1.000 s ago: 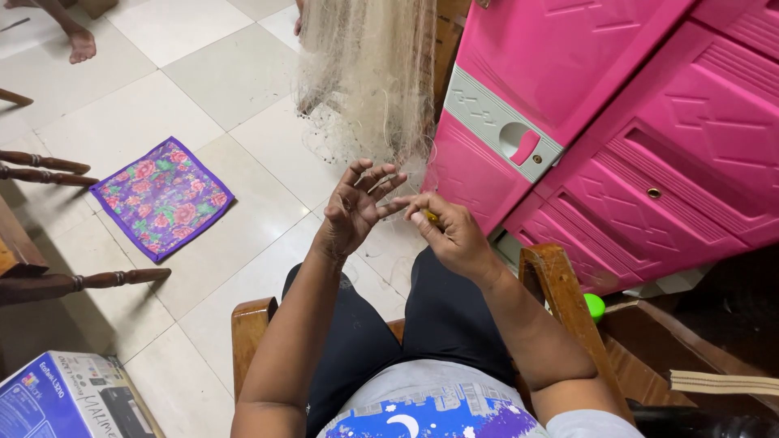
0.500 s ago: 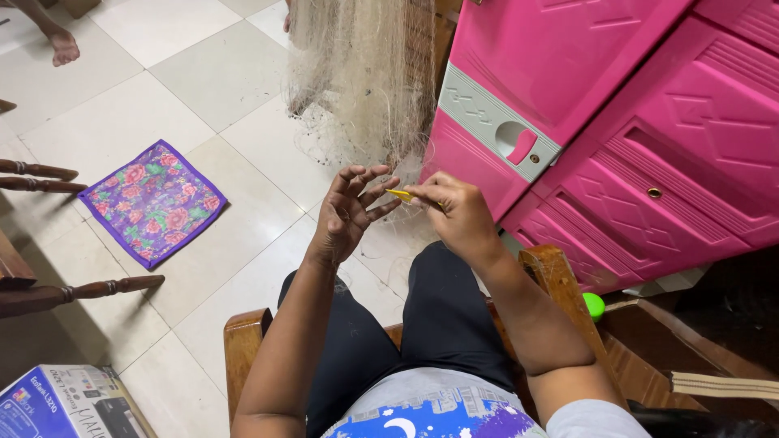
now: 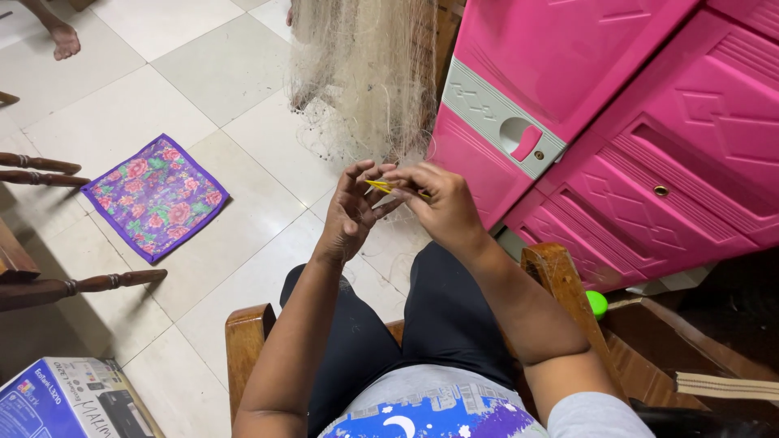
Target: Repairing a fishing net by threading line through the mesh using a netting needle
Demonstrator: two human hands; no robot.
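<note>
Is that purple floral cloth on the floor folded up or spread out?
Spread out: the purple floral cloth lies flat on the tiled floor, all four bound edges showing.

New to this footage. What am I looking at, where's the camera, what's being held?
One view only, from a camera on a seated person's head, looking down past their lap. No machine: two bare hands. The right hand pinches a thin yellow tool, and the left hand meets it with fingers spread. Just beyond hangs a pale net. On the tiled floor lies a floral cloth; a pink cabinet stands at right. Another person's foot shows top left.
</note>
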